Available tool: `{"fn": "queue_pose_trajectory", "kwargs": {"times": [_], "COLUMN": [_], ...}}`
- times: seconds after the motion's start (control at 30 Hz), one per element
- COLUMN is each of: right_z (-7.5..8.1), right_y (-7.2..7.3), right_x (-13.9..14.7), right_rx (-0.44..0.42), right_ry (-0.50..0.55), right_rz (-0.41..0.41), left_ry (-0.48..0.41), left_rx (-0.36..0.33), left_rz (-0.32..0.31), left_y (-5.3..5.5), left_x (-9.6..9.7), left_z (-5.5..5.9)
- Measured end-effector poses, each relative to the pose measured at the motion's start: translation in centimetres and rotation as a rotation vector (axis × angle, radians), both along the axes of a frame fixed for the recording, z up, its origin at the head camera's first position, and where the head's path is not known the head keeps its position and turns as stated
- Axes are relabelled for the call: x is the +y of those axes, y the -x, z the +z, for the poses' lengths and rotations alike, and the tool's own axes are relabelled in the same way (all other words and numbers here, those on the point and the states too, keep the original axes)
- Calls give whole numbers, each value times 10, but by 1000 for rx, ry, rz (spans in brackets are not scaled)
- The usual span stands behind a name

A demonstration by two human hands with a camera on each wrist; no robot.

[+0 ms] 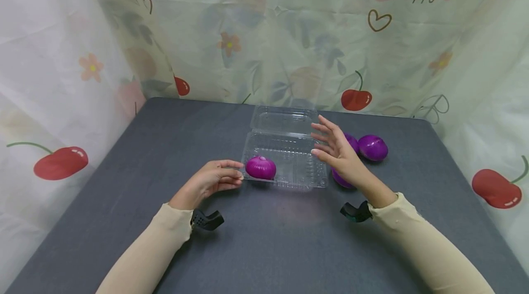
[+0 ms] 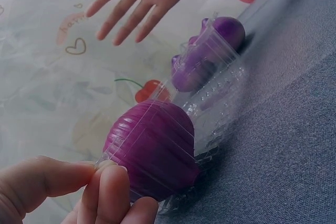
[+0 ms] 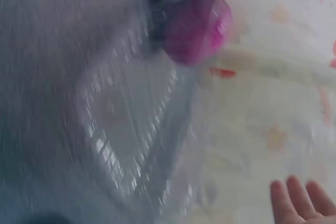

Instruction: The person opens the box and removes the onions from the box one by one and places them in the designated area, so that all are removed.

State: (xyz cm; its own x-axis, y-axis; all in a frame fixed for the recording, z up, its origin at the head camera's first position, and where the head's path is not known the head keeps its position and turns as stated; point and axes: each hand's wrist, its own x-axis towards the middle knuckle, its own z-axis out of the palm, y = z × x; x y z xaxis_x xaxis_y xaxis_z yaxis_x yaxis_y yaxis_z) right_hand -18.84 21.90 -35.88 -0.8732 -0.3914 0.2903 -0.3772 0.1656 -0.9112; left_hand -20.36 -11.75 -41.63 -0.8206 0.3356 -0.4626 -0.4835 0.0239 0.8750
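A clear plastic clamshell container lies with its lid folded back. One purple onion sits in its near left corner. My left hand pinches the container's left rim beside that onion, thumb against fingertips; the left wrist view shows this grip close up. Over the container's right side my right hand is raised, fingers spread and holding nothing. Partly behind that hand are more purple onions, one far right, one beside it and one nearer. Motion blurs the right wrist view.
A dark grey table carries everything. Behind it and at both sides hangs a pale curtain printed with cherries, flowers and "happy". Black wrist mounts sit at the left cuff and right cuff.
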Motion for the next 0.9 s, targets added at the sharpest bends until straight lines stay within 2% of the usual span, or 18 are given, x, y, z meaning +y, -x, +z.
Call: {"fn": "queue_pose_trajectory", "kwargs": {"times": [0.13,0.23,0.43,0.63,0.9], "right_z": [-7,-12,-21,-30,-44], "right_y": [2,4,8,13,24], "right_x": [-18,-30,-50,-65,-79], "right_rx": [1,-3,-23,-79,-219], "right_ry": [95,95,-48,-162,-331], "right_rz": [3,30,79,105,100], "left_ry": [2,2,5,8,20], "left_rx": [-5,-5,-4,-5,-13], "left_rz": [5,6,0,6,15], "left_y": [1,1,1,1,1], "left_x": [0,0,0,1,2], "left_z": [0,-1,-1,0,1]}}
